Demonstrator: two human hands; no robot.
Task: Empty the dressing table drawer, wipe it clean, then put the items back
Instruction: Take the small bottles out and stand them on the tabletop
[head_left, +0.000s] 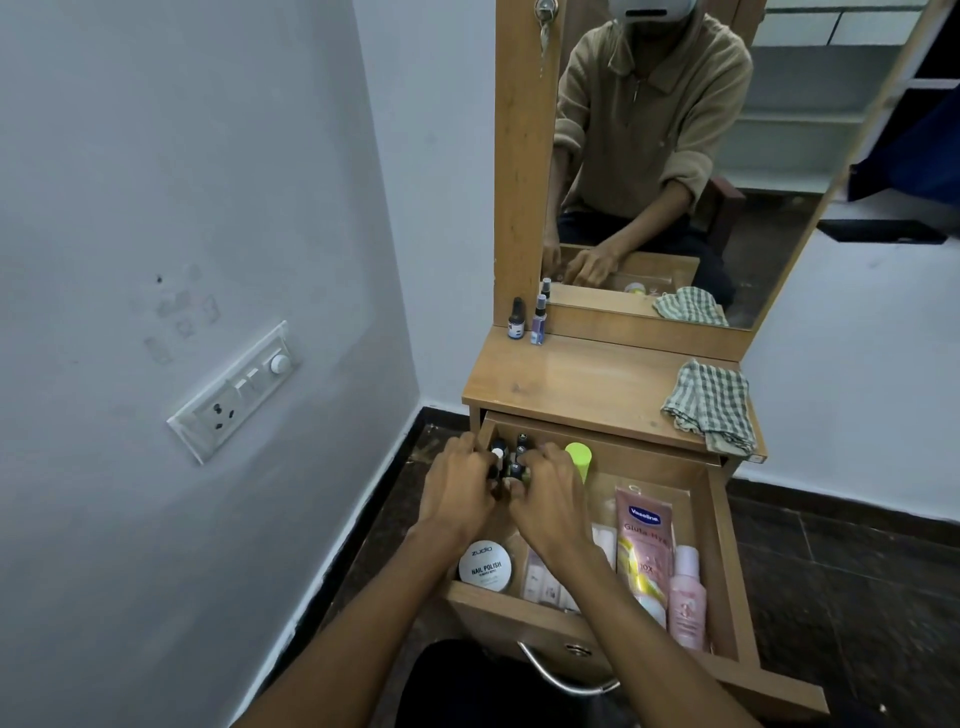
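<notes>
Both hands are down in the open drawer (719, 545) of the wooden dressing table (571, 384), working the far left corner. The left hand (457, 493) and right hand (545, 499) have their fingers curled in around a huddle of small dark bottles (519, 452); it looks like both grip some, though which hand holds which bottle is hard to make out under the knuckles. These are little glass-looking vials with dark caps: light, stiff, smooth enough to slip and likely to clink or crack, so I'd judge it best to take them by the body, a few at a time. Just right of them stands a lime-green cap (578, 454) on an upright container. At the drawer's near left corner sits a round white nail polish remover tub (485, 566), flat-lidded and easy to pinch by its rim. Along the right side lies a glossy Vaseline sachet (641, 540), soft and floppy, and beside it a pink plastic bottle (687, 597), light and squeezable. On the tabletop's back left corner stand two small bottles (527, 319), against the mirror frame (522, 156). A green checked cloth (711, 405), limp and crumpled, drapes over the right edge, ready for wiping. The emptying looks barely begun.
</notes>
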